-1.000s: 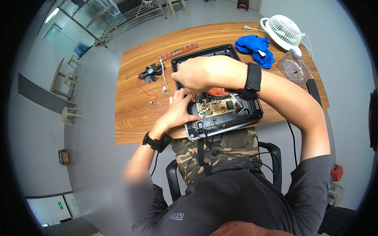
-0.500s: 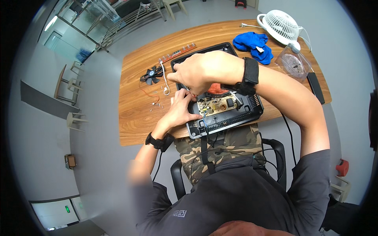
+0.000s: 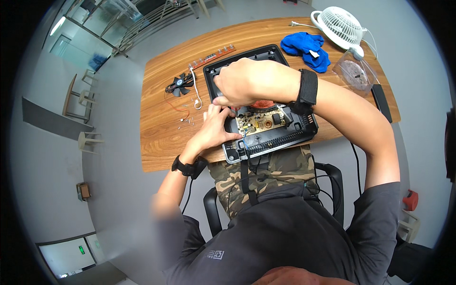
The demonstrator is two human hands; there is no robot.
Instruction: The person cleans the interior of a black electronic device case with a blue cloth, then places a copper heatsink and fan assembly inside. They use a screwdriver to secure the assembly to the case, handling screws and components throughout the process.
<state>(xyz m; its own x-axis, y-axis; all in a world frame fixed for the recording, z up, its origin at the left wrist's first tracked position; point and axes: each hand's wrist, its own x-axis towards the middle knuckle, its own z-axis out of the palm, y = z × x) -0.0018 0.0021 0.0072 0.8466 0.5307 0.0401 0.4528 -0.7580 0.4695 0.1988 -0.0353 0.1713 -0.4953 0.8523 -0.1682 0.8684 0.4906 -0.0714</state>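
An opened induction cooker lies on the table, its black lower casing (image 3: 285,137) nearest me. A tan circuit board (image 3: 256,124) and part of a reddish coil (image 3: 262,104) show inside it. My right hand (image 3: 242,83) is closed above the casing's left part, knuckles up. What it grips is hidden beneath the fingers. My left hand (image 3: 213,128) rests at the casing's left edge, thumb stretched toward the board and fingers spread away from it. Its fingertips lie just below my right hand.
Left on the table are a black fan (image 3: 179,84), loose screws (image 3: 186,124) and a reddish circuit strip (image 3: 212,58) with a white cable. A blue cloth (image 3: 306,50), white fan (image 3: 338,27), clear container (image 3: 355,73) and black slab (image 3: 381,103) lie right.
My right hand has turned slightly, its fingers drawn in and shifted right over the casing. The left hand keeps its place at the casing's edge. The whole view has shifted a little.
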